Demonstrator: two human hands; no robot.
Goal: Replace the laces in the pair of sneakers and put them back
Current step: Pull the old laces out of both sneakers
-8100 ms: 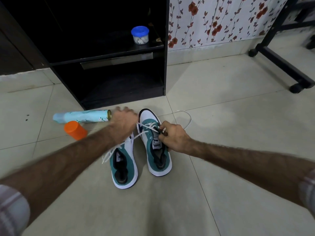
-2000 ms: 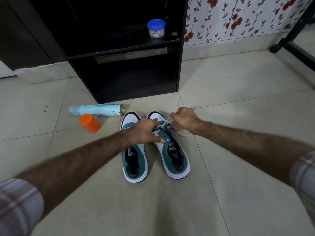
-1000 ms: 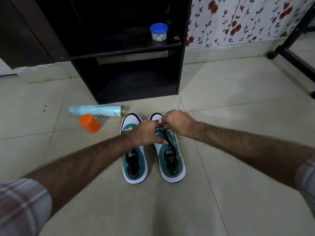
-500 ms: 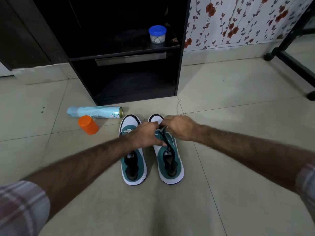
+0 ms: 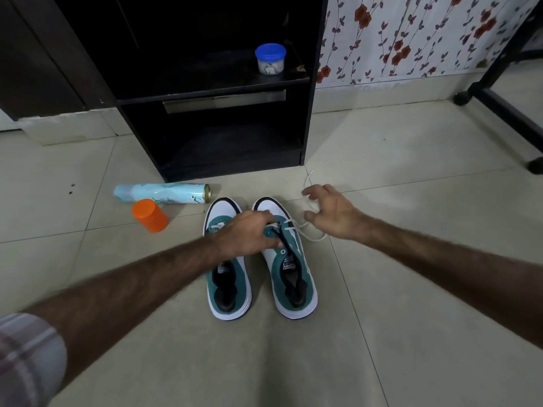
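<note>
Two bare forearms reach forward from plaid sleeves over the pale tiled floor (image 5: 411,160). Nearest lie the heels of the two sneakers, set side by side and nearly touching, their long axes running away from the viewer with toes toward the cabinet. The left sneaker (image 5: 229,284) is green and white with a dark opening; the right sneaker (image 5: 293,277) matches it and leans its toe slightly left. The left hand (image 5: 246,235) lies across the front of both shoes, fingers curled down on the eyelet area of the right sneaker, pressing or gripping there; which one cannot be told. The right hand (image 5: 332,214) hovers just right of that shoe's toe, fingers spread and bent, with the white lace (image 5: 313,235) looping beneath and through them; whether any finger pinches it cannot be told. The lace runs from the lowest eyelets out onto the floor. Left of the toes stand an orange cap (image 5: 150,215) and, beyond it, a pale blue spray can (image 5: 161,193) lying on its side. Farther on is the black cabinet (image 5: 308,113), with a blue-lidded jar (image 5: 270,58) on its shelf, and floral wallpaper (image 5: 411,33) to the right.
</note>
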